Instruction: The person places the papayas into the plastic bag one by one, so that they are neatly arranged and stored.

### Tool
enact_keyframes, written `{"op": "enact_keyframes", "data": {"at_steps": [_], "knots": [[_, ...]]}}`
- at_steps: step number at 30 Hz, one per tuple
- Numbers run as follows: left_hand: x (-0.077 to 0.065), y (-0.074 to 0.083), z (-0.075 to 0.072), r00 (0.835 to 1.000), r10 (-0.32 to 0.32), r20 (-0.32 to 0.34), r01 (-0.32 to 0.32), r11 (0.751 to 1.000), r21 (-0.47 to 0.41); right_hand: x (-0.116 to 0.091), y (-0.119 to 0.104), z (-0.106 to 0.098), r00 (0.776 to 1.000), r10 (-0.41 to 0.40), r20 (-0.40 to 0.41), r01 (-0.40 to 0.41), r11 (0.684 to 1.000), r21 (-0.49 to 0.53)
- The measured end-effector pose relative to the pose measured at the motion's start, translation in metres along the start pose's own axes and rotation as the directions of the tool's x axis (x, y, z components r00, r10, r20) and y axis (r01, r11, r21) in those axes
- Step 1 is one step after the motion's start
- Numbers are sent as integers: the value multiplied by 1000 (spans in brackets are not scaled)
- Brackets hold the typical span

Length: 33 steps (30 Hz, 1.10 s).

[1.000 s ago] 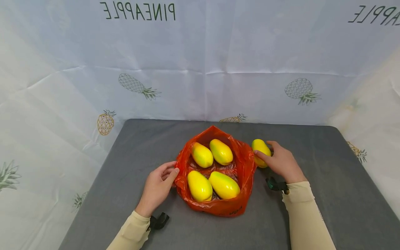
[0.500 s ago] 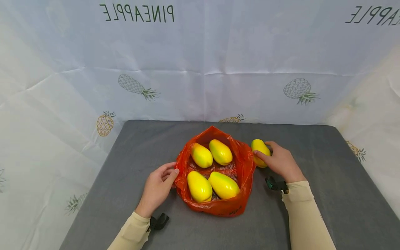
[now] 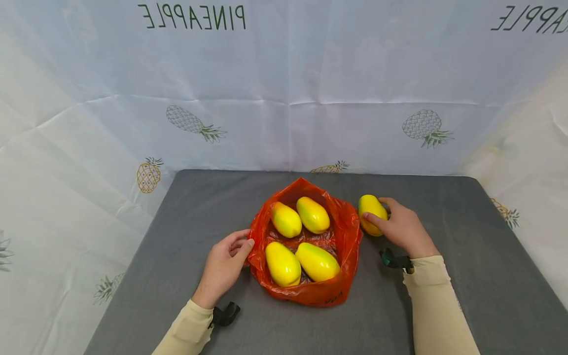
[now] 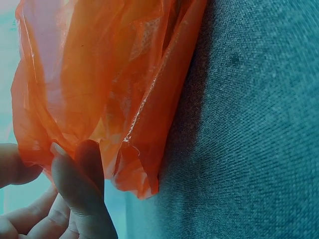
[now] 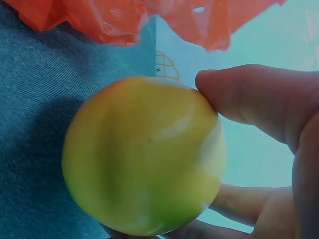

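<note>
A red plastic bag [image 3: 350, 241] stands wide-mouthed on the table, with several yellow-green mangoes [image 3: 318, 262] lying inside. At its left side my left hand [image 3: 222, 271] pinches the rim; the left wrist view has thumb and fingertips right on the thin red film [image 4: 144, 114]. To the right of the bag, my right hand [image 3: 406, 229] grips another mango [image 3: 372, 209], thumb on the near side and fingers round the far side. The right wrist view faces the rounded end of this mango [image 5: 144, 154], close over the grey cloth, with the bag's edge [image 5: 114, 22] beyond it.
The grey table [image 3: 213, 197] has rounded far corners. Behind it and at both sides hangs a white curtain [image 3: 355, 64] printed with pineapples. A black wrist strap [image 3: 226, 314] is on the left forearm, another strap [image 3: 395, 260] on the right.
My right hand, with the mango in its grip, has shifted slightly to the right and away from the bag. The left hand and the bag stay in place.
</note>
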<state>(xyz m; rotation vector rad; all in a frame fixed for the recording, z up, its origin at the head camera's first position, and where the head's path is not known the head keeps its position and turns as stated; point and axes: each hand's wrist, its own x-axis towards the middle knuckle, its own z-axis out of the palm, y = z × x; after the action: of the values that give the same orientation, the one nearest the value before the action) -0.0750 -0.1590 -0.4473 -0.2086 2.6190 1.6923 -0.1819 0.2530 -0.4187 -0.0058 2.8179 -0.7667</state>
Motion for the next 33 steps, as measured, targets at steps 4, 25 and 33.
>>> {"op": "enact_keyframes", "data": {"at_steps": [4,25,33], "knots": [[0,0,1,1000,-2,4,2,1000,-1,-4,-1,-6,1000,-17,-23,17,1000,3],[1,0,0,1000,-10,3,10,1000,18,-40,-37,-29,979,-145,-146,149,989,13],[1,1,1,1000,-7,4,7,1000,12,-59,-60,-32,961,-231,-152,236,972,16]]}}
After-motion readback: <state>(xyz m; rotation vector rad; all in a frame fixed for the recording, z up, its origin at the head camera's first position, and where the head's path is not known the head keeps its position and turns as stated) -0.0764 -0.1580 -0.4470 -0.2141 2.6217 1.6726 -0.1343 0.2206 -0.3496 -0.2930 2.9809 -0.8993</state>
